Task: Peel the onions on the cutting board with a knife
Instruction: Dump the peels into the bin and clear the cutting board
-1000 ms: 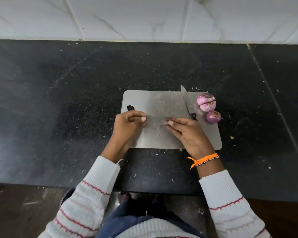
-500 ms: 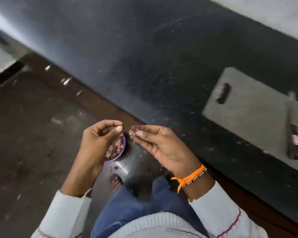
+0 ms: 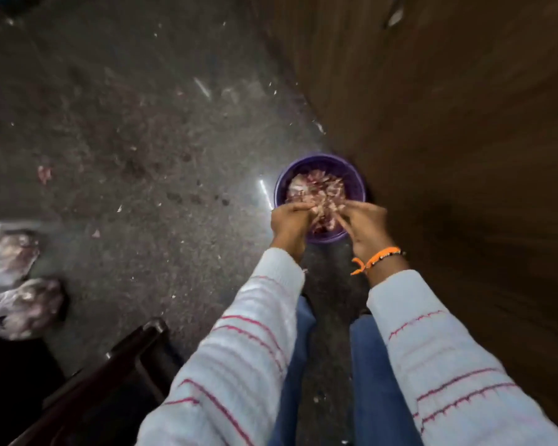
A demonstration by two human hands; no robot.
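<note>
While the camera looks straight down at the floor (image 3: 136, 130), both hands hang over a purple bowl (image 3: 356, 185) standing there, close against a brown wooden panel (image 3: 464, 123) on the right. Bowl holds a heap of reddish-white onion skins (image 3: 316, 191). Left hand (image 3: 289, 225) over the bowl's near-left rim, fingers (image 3: 298, 208) curled with tips bunched together; motion blur hides whether they pinch any scrap. Right hand (image 3: 364, 228) over the near-right rim, fingers likewise drawn to a point toward the left hand; contents of the grip cannot be told. Tips of the two hands lie near each other above the skins. Orange wristband (image 3: 376, 257) on the right wrist; white sleeves (image 3: 248, 349) with thin red stripes on both arms, blue trousers (image 3: 371, 381) between them. Onions, knife and cutting board are out of view. Pale scraps lie scattered on the floor. At far left, blurred plastic bags (image 3: 16, 284) with pinkish contents; dark furniture edge (image 3: 110, 375) at lower left.
</note>
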